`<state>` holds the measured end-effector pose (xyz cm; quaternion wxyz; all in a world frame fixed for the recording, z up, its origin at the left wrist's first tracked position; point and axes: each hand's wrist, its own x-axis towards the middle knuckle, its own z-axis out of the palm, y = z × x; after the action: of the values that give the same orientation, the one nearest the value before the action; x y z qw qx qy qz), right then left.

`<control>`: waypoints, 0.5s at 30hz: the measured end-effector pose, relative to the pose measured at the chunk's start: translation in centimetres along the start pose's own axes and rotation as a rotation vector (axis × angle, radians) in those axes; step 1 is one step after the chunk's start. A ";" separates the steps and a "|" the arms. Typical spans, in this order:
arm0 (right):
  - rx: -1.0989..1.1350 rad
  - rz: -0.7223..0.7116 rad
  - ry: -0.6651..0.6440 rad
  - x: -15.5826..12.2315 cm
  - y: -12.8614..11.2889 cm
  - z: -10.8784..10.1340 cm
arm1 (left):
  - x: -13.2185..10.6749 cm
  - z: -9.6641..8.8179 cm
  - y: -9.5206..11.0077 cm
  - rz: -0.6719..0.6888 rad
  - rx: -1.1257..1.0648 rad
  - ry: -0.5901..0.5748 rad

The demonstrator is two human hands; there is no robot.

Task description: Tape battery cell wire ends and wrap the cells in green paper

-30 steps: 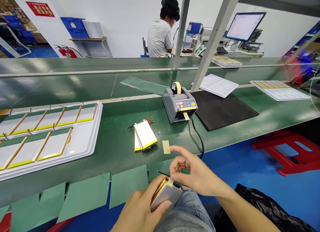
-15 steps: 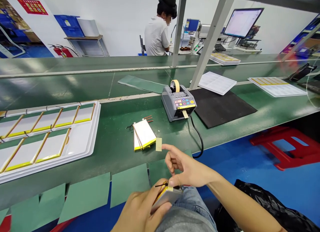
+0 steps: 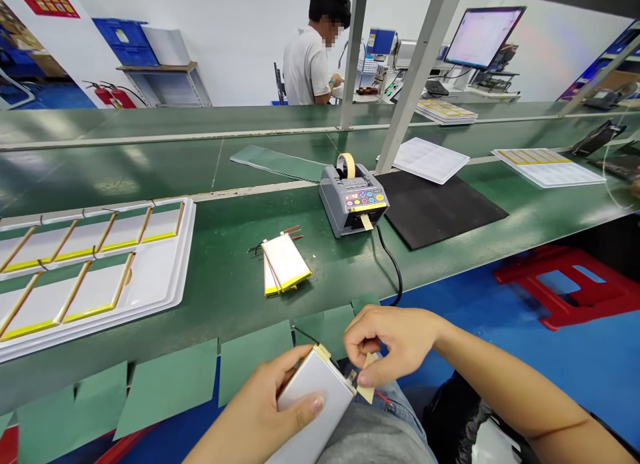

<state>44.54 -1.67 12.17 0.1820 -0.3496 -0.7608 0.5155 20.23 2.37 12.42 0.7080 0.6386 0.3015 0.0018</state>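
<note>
Left hand [image 3: 270, 401] gripping the silver pack [image 3: 320, 397], which is tilted above the lap [image 3: 395, 411], in front of the surface [image 3: 227, 257]. Right hand [image 3: 387, 337] with fingers curled, pinching a tape strip [image 3: 369, 387] beside the pack's wired end. On the surface, overlapping cells [image 3: 290, 261] lie between tray [image 3: 157, 274] and dispenser [image 3: 353, 201].

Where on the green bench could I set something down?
Bare bench shows between the white tray stack and the wired packs. A narrower gap separates the packs from the tape dispenser. Green sheets crowd the near edge.
</note>
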 end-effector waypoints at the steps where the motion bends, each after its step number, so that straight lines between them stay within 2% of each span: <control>1: -0.036 -0.003 -0.004 0.1 0.0 0.1 | 0.0 0.0 0.1 0.002 0.008 -0.010; 6: -0.127 0.018 0.018 0.5 0.0 0.3 | 0.1 0.2 0.2 -0.004 0.041 -0.016; 12: -0.210 0.066 0.045 0.7 0.1 0.6 | 0.1 0.2 0.6 -0.020 0.109 0.035; 15: -0.256 0.132 0.071 0.9 -0.1 0.6 | -0.1 0.1 0.6 -0.022 0.213 0.083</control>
<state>43.53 -1.43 11.94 0.1282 -0.4373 -0.7887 0.4126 20.41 2.32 13.02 0.6228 0.7064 0.3361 -0.0116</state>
